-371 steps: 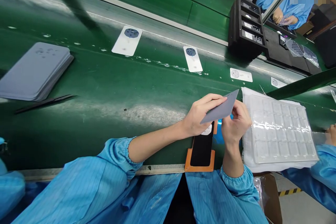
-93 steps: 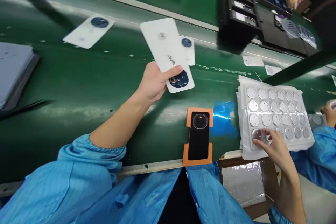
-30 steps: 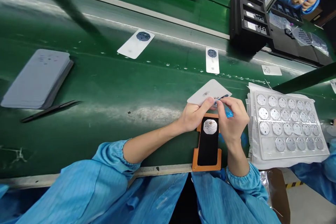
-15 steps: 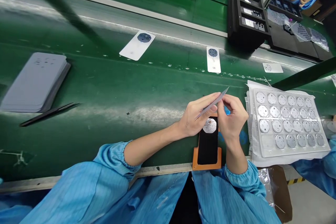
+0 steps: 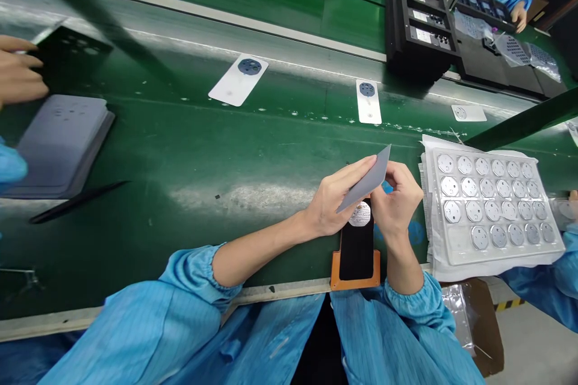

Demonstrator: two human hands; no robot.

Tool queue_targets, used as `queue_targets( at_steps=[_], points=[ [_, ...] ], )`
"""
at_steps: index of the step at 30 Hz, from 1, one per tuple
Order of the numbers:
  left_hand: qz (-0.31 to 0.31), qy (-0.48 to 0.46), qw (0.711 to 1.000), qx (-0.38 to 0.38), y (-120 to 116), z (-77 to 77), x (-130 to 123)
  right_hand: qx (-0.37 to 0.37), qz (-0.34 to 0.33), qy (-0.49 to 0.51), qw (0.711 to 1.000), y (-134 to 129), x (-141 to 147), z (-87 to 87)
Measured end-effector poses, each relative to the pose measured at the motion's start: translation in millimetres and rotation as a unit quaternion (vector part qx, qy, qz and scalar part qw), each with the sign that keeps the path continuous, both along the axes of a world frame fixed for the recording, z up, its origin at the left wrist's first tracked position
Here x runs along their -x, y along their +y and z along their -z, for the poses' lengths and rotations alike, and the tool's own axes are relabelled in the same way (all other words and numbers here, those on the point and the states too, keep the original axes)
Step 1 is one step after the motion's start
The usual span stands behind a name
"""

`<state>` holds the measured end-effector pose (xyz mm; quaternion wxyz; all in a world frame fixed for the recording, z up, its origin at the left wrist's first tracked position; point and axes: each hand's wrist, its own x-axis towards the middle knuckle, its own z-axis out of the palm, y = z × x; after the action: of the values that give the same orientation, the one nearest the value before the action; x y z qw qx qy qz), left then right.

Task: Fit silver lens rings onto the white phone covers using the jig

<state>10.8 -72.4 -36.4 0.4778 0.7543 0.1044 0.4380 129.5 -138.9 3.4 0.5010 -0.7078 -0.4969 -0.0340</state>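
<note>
A thin grey panel (image 5: 368,180) is held tilted by the left hand (image 5: 326,204), its fingers closed along one side, above an orange fixture (image 5: 355,284) on the bench (image 5: 180,150). The right hand (image 5: 398,200) is set close beside the panel's far end, its fingers curled inward; whether anything is pinched there cannot be told. For clean handling, the panel is best kept steady and gripped near its edges — smudges are then avoided, and any pressure from the right fingers should be kept light and even. Compared with half a second ago, more of the grey face is shown, and a co-worker's hand (image 5: 20,77) is now seen near the stack of grey panels (image 5: 63,144).
</note>
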Motion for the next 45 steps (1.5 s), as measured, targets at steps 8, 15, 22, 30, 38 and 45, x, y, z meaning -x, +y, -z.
queue_targets(
  at_steps=[8,15,22,30,38,45],
  points=[
    [-0.025,-0.008,0.913,0.407,11,-1.9,-10,0.099,0.084,0.093,0.987,-2,-44,12.2],
    [0.007,-0.037,0.887,0.460,47,-6.7,9,0.355,0.136,0.107,0.919,-65,-98,40.8],
    [0.004,0.207,0.975,0.080,5,-20.5,51,0.359,0.097,-0.045,0.927,-102,-89,28.3],
    [-0.009,0.293,0.863,-0.412,-48,12.3,53,0.171,-0.266,-0.265,0.911,-104,-42,24.2],
    [-0.033,0.316,0.834,-0.451,-53,22.5,52,0.138,-0.299,-0.324,0.887,-101,-53,45.9],
    [-0.032,0.356,0.830,-0.429,-52,32.6,51,0.193,-0.315,-0.341,0.864,-98,-54,53.9]
  ],
)
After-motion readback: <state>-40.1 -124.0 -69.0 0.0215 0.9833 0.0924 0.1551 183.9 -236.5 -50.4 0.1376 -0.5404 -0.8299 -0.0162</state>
